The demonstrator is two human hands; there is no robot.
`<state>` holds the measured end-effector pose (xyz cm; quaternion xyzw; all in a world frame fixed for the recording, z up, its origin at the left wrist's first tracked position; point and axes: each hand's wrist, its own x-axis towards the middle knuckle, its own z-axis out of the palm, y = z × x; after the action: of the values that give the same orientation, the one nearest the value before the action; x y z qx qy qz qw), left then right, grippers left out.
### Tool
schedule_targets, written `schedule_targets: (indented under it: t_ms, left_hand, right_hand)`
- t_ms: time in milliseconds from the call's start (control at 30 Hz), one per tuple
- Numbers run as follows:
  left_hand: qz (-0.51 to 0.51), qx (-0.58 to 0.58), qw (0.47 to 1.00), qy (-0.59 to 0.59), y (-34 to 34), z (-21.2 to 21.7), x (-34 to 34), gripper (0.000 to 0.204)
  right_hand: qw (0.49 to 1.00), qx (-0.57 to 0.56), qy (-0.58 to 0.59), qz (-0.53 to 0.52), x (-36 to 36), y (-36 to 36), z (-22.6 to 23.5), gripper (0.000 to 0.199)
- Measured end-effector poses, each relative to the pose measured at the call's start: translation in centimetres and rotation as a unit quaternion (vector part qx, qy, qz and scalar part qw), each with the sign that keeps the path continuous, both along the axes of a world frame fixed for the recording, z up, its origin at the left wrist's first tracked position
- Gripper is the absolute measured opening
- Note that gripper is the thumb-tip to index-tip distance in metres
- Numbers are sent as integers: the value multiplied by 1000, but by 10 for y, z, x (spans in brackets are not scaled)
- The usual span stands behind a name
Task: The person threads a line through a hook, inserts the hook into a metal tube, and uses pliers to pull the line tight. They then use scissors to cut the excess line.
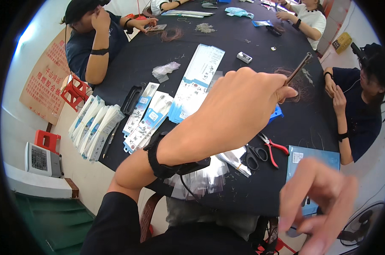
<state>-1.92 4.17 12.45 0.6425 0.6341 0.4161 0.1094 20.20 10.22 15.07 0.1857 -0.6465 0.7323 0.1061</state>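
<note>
Pinching a thin brown strand of hair (298,68) between thumb and fingertips, the left hand (239,106) was raised well above the black cloth-covered tabletop (226,38), its back turned to the camera and the forearm crossing the view from lower left. A black wrist strap (160,159) was seen around that wrist. The strand stood stiff and tilted, its upper end pointing up and to the right. The right hand (320,204) was blurred at the lower right, fingers spread and released, nothing being grasped. Below the raised arm, crinkled clear plastic sleeves (201,180) were heaped on the tabletop. One pair of black-handled scissors (254,155) and one pair of red-handled pliers (273,148) lay just beside each other. Long white-and-blue printed card packets (196,83) were fanned in several stacks further left. Three other people were seated around the tabletop.
</note>
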Motion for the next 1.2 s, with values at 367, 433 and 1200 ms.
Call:
schedule_targets:
  t_ms: [367,433,1200]
  left_hand:
    - [-30,37,998,-29,3,-2,0,29]
    - [-30,29,999,-21,2,-2,0,29]
    - [-13,68,997,36,4,-6,-5,28]
  right_hand:
    - [998,39,-23,-43,39,-45,14,20]
    - [980,82,-97,-155,53,-47,27,23]
    - [977,41,33,207,137,-59,-43,28]
